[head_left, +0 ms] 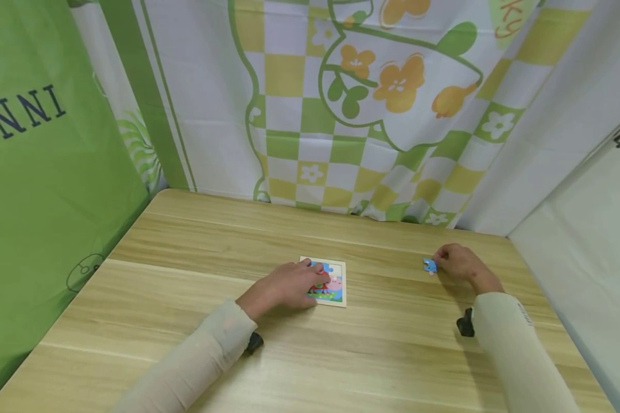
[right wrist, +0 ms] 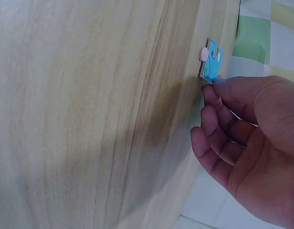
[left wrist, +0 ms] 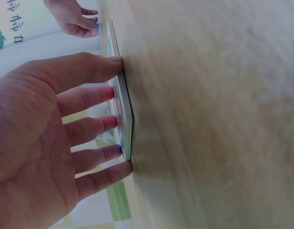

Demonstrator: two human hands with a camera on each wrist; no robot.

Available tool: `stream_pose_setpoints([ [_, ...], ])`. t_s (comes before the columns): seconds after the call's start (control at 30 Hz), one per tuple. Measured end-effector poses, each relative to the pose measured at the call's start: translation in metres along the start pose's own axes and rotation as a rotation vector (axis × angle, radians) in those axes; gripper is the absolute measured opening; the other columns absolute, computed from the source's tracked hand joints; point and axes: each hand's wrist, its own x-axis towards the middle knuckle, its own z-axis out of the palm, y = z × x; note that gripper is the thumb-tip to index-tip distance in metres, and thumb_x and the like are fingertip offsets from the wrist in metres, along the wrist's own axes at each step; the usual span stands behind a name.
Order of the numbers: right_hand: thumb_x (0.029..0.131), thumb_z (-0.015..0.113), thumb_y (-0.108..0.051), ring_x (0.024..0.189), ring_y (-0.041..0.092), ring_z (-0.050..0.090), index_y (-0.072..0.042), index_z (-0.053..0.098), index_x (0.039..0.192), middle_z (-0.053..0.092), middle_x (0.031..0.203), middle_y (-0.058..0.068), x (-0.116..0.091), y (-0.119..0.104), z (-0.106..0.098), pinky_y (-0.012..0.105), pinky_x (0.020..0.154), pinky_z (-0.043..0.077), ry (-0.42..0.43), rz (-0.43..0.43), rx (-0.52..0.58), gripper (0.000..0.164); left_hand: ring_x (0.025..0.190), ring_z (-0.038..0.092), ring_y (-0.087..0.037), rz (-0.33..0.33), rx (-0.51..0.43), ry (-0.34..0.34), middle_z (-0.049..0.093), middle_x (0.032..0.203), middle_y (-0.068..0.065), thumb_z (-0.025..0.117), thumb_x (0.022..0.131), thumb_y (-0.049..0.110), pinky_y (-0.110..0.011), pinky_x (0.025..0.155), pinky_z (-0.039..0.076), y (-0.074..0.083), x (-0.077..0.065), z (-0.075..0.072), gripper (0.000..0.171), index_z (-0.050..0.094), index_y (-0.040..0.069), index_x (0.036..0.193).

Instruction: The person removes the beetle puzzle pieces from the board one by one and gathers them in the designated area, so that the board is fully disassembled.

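Observation:
A small square jigsaw puzzle [head_left: 336,295] with a pale wooden frame and a cartoon pig picture lies flat on the table. A pale bare patch shows at its top right corner. My left hand [head_left: 291,284] rests on the puzzle's left part, covering some of the picture. In the left wrist view the left hand's fingers [left wrist: 92,129] are mostly straight, their tips touching the board. Off to the right, my right hand [head_left: 460,264] pinches a blue puzzle piece [right wrist: 212,64] by one edge between thumb and forefinger. A pink knob sticks out of the piece, close above the tabletop.
The wooden table [head_left: 186,321] ends at a checked, flowered curtain [head_left: 315,132] at the back. A green cloth [head_left: 41,201] hangs along the left side, and a white panel [head_left: 589,229] stands on the right.

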Motion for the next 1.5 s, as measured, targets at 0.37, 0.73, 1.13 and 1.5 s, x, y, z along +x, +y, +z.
stream_pose_setpoints([
  [0.37, 0.105, 0.055, -0.014, 0.092, 0.033, 0.058, 0.004, 0.067, 0.099, 0.066, 0.095, 0.015, 0.001, 0.002, -0.001, 0.055, 0.086, 0.046, -0.031, 0.021, -0.002, 0.023, 0.141, 0.042, -0.032, 0.0, 0.003, 0.009, 0.041, 0.16, -0.009, 0.068, 0.094, 0.023, -0.048, 0.106, 0.044, 0.0, 0.0, 0.0, 0.058, 0.055, 0.022, 0.151],
  [0.73, 0.105, 0.055, -0.015, 0.093, 0.034, 0.058, 0.003, 0.067, 0.099, 0.065, 0.094, 0.014, 0.0, 0.002, -0.001, 0.057, 0.087, 0.046, -0.02, 0.018, 0.004, 0.023, 0.143, 0.039, -0.032, -0.012, -0.01, 0.006, 0.04, 0.161, -0.008, 0.069, 0.094, 0.024, -0.05, 0.108, 0.042, 0.0, 0.0, 0.0, 0.059, 0.055, 0.022, 0.151],
  [1.13, 0.104, 0.051, -0.02, 0.099, 0.04, 0.062, 0.0, 0.069, 0.103, 0.068, 0.104, 0.02, 0.001, -0.006, 0.002, 0.058, 0.085, 0.048, 0.052, 0.002, 0.004, 0.027, 0.145, 0.038, -0.034, 0.001, -0.014, 0.011, 0.04, 0.161, -0.008, 0.068, 0.097, 0.027, -0.051, 0.11, 0.04, -0.002, 0.0, 0.003, 0.057, 0.054, 0.022, 0.152],
  [1.5, 0.105, 0.057, -0.023, 0.079, 0.027, 0.066, 0.0, 0.066, 0.117, 0.07, 0.105, 0.019, 0.005, -0.053, 0.014, 0.051, 0.076, 0.052, 0.094, -0.123, 0.071, 0.028, 0.148, 0.034, -0.036, 0.014, -0.046, 0.008, 0.037, 0.162, -0.008, 0.073, 0.098, 0.034, -0.053, 0.112, 0.037, -0.006, -0.004, 0.003, 0.061, 0.051, 0.022, 0.154],
])
